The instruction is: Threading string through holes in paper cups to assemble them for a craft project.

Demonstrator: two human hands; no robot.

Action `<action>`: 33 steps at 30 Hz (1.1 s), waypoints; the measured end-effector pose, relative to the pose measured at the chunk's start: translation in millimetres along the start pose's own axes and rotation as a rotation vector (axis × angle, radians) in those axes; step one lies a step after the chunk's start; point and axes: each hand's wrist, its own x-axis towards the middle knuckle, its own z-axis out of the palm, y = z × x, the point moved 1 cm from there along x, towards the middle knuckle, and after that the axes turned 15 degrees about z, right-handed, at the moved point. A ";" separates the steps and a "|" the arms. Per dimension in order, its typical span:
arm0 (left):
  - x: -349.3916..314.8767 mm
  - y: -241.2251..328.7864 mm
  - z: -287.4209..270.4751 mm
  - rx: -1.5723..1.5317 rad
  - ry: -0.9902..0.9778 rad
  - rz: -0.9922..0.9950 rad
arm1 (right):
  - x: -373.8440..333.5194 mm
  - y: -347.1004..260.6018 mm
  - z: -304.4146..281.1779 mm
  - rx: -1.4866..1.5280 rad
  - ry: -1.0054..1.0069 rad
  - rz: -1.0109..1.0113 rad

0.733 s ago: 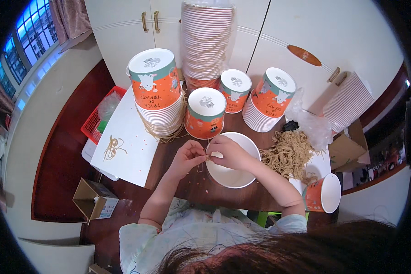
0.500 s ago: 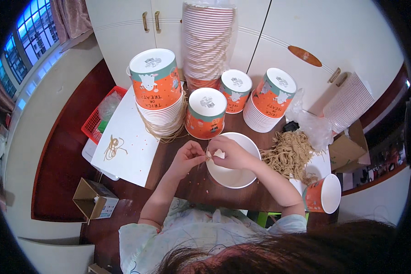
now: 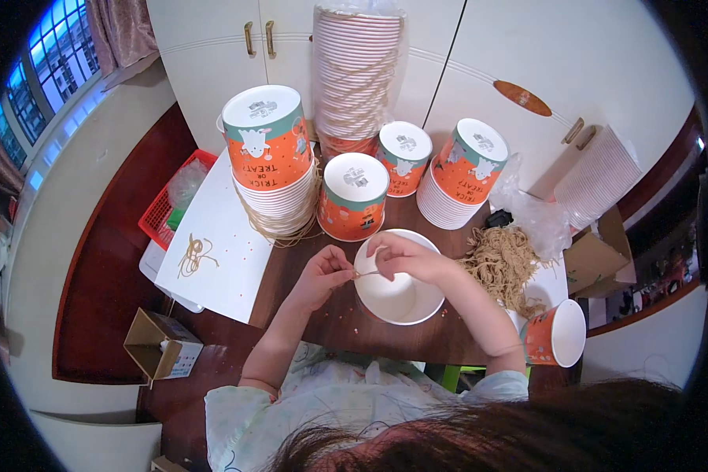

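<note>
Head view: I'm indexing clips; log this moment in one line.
left hand: pinching thin strand | right hand: at same strand, over upright open bucket | twine heap: right of bucket

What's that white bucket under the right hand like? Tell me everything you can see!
The white bucket is round and wide open, with a smooth white inside and a thin rim. It looks like paper or card. It seems to stand upright on the brown tabletop, mouth up, so its inner bottom partly shows. The right hand is over it, hiding bits of the rim; whether they touch is unclear.
</note>
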 end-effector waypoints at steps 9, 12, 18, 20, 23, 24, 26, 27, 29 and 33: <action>0.0 -2.9 -4.9 0.036 -0.010 0.000 | -105.2 -25.0 -38.0 -0.539 0.406 0.063; 1.5 -0.3 3.2 0.033 -0.022 -0.002 | -145.6 -21.9 -40.1 -0.648 0.531 0.063; 2.2 -0.4 5.9 0.103 -0.024 0.006 | -156.3 -12.1 -24.5 -1.063 0.653 0.245; 0.2 2.2 7.8 0.158 -0.046 0.025 | -127.5 -19.6 -7.4 -1.078 0.718 0.122; -1.4 6.9 12.8 0.247 -0.086 0.062 | -73.0 -7.6 15.6 -0.903 0.686 -0.136; 0.6 8.0 16.6 0.245 -0.097 0.061 | -57.1 -2.6 23.0 -0.928 0.700 -0.275; 1.8 11.0 20.6 0.333 -0.130 0.103 | -29.6 6.0 35.2 -0.826 0.696 -0.336; 1.9 11.5 19.2 0.337 -0.125 0.108 | -21.2 9.0 38.3 -0.828 0.689 -0.342; 1.3 12.1 17.1 0.401 -0.141 0.144 | -9.8 14.0 41.2 -0.609 0.619 -0.131; -0.1 17.4 19.8 0.400 -0.129 0.156 | -4.8 11.7 43.0 -0.645 0.651 -0.148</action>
